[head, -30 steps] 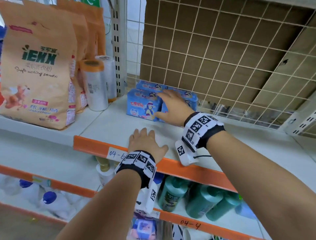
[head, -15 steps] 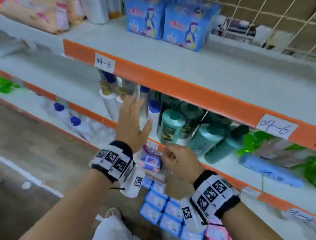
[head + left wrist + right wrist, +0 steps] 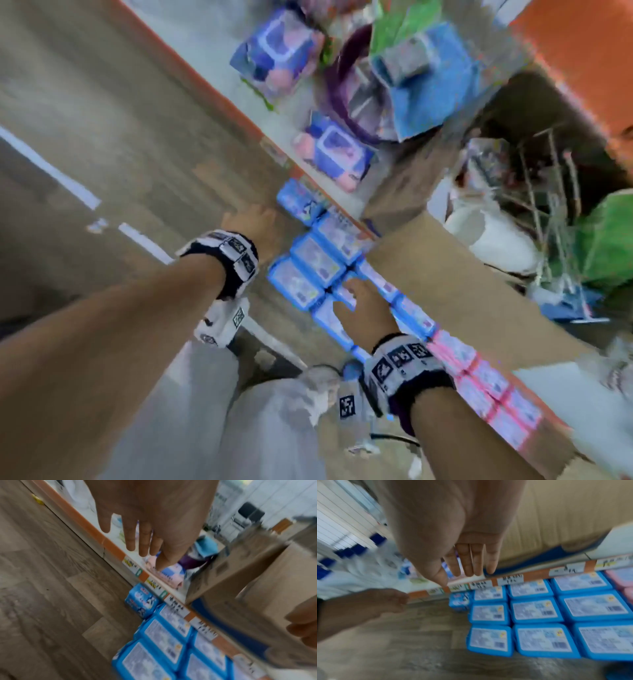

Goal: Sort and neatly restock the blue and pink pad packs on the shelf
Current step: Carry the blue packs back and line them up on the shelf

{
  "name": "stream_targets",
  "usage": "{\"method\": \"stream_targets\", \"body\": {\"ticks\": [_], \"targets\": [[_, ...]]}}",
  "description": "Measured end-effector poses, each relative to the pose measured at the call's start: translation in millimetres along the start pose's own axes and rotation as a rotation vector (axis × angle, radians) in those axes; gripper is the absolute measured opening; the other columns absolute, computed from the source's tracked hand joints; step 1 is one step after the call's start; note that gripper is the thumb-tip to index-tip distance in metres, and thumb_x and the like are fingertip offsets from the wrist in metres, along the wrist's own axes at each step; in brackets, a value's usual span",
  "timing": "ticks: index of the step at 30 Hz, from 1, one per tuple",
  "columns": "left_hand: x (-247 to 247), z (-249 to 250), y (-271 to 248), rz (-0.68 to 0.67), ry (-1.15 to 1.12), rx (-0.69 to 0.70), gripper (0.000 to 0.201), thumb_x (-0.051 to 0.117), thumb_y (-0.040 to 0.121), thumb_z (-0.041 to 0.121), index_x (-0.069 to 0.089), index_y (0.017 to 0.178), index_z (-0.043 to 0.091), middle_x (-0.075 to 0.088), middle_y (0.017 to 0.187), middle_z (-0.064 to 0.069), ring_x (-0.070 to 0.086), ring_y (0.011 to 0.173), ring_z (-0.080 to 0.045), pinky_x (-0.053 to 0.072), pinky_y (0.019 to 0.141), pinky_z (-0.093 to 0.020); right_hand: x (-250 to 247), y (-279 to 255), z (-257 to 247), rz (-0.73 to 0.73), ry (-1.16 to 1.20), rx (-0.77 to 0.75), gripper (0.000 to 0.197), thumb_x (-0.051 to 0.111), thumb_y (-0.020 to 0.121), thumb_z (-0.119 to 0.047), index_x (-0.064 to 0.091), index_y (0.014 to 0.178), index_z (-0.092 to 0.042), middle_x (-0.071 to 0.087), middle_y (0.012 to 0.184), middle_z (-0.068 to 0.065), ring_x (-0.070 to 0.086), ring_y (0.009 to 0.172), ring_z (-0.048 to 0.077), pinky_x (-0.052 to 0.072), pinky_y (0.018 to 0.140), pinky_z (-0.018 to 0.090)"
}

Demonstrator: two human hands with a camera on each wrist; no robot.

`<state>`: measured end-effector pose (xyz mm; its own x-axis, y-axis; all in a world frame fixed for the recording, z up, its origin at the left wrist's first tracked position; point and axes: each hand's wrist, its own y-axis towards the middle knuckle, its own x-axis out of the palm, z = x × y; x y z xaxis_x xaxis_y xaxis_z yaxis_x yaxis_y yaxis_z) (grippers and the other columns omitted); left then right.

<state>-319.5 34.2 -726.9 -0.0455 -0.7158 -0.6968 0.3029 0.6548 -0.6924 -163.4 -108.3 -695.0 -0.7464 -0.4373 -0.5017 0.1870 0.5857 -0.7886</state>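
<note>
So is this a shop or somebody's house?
Most likely a shop. Many identical blue pad packs lie in rows on the floor, an orange shelf edge carries price labels, and a cardboard box sits nearby.

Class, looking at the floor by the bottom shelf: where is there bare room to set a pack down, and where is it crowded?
Bare wood floor lies left of the blue packs. Crowded: blue packs fill the strip along the shelf edge, with pink packs continuing the row.

Both forearms reach forward and down, banded at the wrists. The left hand [image 3: 251, 221] is held flat, fingers straight. The right hand [image 3: 361, 305], beside it, likewise spreads straight fingers, holding nothing.
</note>
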Motion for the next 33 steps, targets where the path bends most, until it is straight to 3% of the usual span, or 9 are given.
{"method": "stream_targets", "body": {"ticks": [4, 9, 12, 15, 18, 21, 28, 30, 33], "targets": [[75.0, -11.8, 77.3, -0.006, 0.099, 0.137, 0.041, 0.054, 0.086, 0.024, 0.053, 0.124, 0.008, 0.052, 0.127, -0.019, 0.052, 0.115, -0.036, 0.04, 0.092, -0.045, 67.5, 82.5, 49.1, -0.071, -0.163, 0.093, 0.062, 0.059, 0.086, -0.031, 0.033, 0.138, -0.01, 0.033, 0.14, 0.015, 0.031, 0.13, 0.03, 0.029, 0.102, 0.036], [128.3, -17.6, 156.6, 0.005, 0.227, 0.271, 0.048, 0.056, 0.084, 0.019, 0.042, 0.128, 0.005, 0.039, 0.136, -0.017, 0.04, 0.124, -0.034, 0.037, 0.098, -0.046, 122.5, 148.2, 83.1, -0.02, -0.156, 0.158, 0.092, 0.066, 0.081, -0.043, 0.005, 0.148, -0.029, 0.001, 0.154, 0.008, 0.005, 0.141, 0.031, 0.026, 0.107, 0.05], [148.6, -16.8, 188.2, 0.084, 0.313, 0.306, 0.038, 0.053, 0.087, 0.011, 0.038, 0.122, 0.014, 0.036, 0.126, -0.01, 0.034, 0.121, -0.021, 0.033, 0.094, -0.042, 145.0, 171.2, 91.0, -0.027, -0.201, 0.142, 0.105, 0.067, 0.077, -0.051, -0.011, 0.145, -0.036, -0.018, 0.154, 0.002, -0.009, 0.143, 0.032, 0.024, 0.108, 0.055], [163.8, -13.5, 207.3, 0.165, 0.353, 0.345, 0.056, 0.047, 0.091, 0.01, 0.025, 0.142, 0.009, 0.025, 0.148, -0.01, 0.025, 0.136, -0.026, 0.03, 0.103, -0.047, 167.2, 183.3, 92.5, -0.009, -0.289, 0.171, 0.117, 0.065, 0.072, -0.063, -0.024, 0.142, -0.033, -0.028, 0.151, 0.005, -0.018, 0.141, 0.035, 0.021, 0.11, 0.054], [168.2, -9.4, 217.4, 0.222, 0.386, 0.324, 0.058, 0.042, 0.095, 0.016, 0.016, 0.146, 0.009, 0.024, 0.147, -0.015, 0.026, 0.133, -0.033, 0.032, 0.099, -0.048, 179.0, 189.4, 93.6, 0.012, -0.34, 0.184, 0.126, 0.064, 0.067, -0.069, -0.029, 0.14, -0.028, -0.032, 0.148, 0.008, -0.02, 0.139, 0.039, 0.019, 0.11, 0.056], [165.7, -0.2, 222.8, 0.241, 0.393, 0.266, 0.048, 0.041, 0.095, 0.015, 0.028, 0.141, 0.009, 0.029, 0.138, -0.019, 0.032, 0.123, -0.036, 0.032, 0.096, -0.051, 179.4, 193.5, 96.2, 0.009, -0.355, 0.176, 0.128, 0.063, 0.066, -0.071, -0.032, 0.138, -0.027, -0.032, 0.147, 0.01, -0.019, 0.139, 0.04, 0.023, 0.11, 0.056], [168.5, -10.3, 227.1, 0.228, 0.405, 0.271, 0.055, 0.057, 0.089, 0.027, 0.033, 0.137, 0.017, 0.014, 0.15, -0.017, 0.011, 0.138, -0.038, 0.008, 0.108, -0.064, 177.9, 192.8, 98.2, 0.001, -0.395, 0.15, 0.123, 0.056, 0.069, -0.073, -0.034, 0.138, -0.024, -0.031, 0.148, 0.012, -0.019, 0.139, 0.041, 0.025, 0.108, 0.055], [171.2, -21.0, 220.9, 0.163, 0.361, 0.201, 0.069, 0.066, 0.081, 0.029, 0.029, 0.137, 0.017, 0.019, 0.15, -0.013, 0.012, 0.139, -0.035, 0.013, 0.107, -0.065, 176.8, 192.9, 97.4, -0.003, -0.381, 0.152, 0.122, 0.058, 0.07, -0.071, -0.032, 0.139, -0.025, -0.031, 0.148, 0.011, -0.019, 0.139, 0.041, 0.025, 0.108, 0.056], [175.0, -38.1, 199.5, 0.139, 0.142, 0.086, 0.078, 0.076, 0.068, 0.029, 0.033, 0.13, 0.011, 0.037, 0.134, -0.015, 0.032, 0.127, -0.034, 0.034, 0.096, -0.055, 176.7, 191.0, 94.2, 0.038, -0.364, 0.15, 0.119, 0.061, 0.072, -0.067, -0.024, 0.142, -0.023, -0.026, 0.15, 0.012, -0.016, 0.14, 0.042, 0.024, 0.107, 0.057]]}}
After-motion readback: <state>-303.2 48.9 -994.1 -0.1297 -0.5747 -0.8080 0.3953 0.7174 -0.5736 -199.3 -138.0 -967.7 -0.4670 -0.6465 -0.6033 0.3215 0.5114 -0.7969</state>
